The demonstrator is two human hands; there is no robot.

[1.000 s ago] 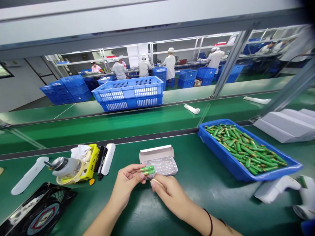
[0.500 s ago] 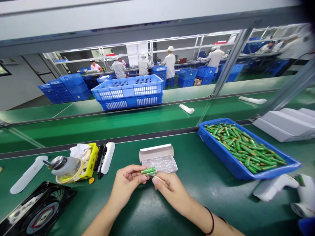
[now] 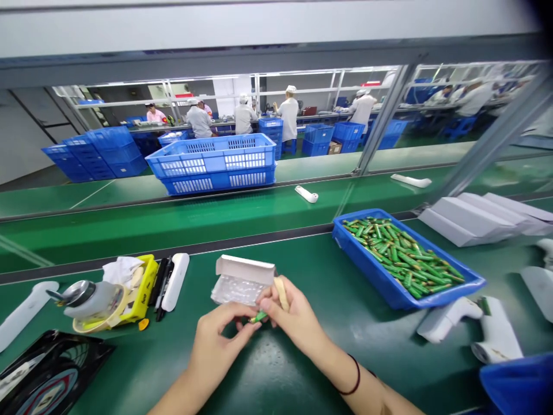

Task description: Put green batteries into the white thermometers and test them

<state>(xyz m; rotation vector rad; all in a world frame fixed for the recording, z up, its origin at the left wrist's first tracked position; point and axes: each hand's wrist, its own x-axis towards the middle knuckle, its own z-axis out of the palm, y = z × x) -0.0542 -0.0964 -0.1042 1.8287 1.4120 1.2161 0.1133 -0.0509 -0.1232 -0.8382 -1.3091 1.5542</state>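
My left hand [image 3: 218,340] and my right hand [image 3: 292,320] meet over the green table, both pinching small green batteries [image 3: 258,316] between their fingertips. My right hand also has a pale band or strip across its fingers. Just behind the hands lies a small open white box [image 3: 242,280] with a clear blister insert, its lid flap standing up. To the right a blue tray [image 3: 389,288] holds several green batteries.
At left stand a yellow holder with a tape roll and dispenser [image 3: 108,294], black pens and a white device [image 3: 175,281]. White thermometer-like devices [image 3: 470,323] lie at right beside grey boxes [image 3: 466,219]. Blue crates [image 3: 216,164] sit beyond the conveyor; other workers stand far back.
The view shifted, so everything slid left. My hands drew the batteries down toward me, away from the box, and my right fingers now cover most of them.
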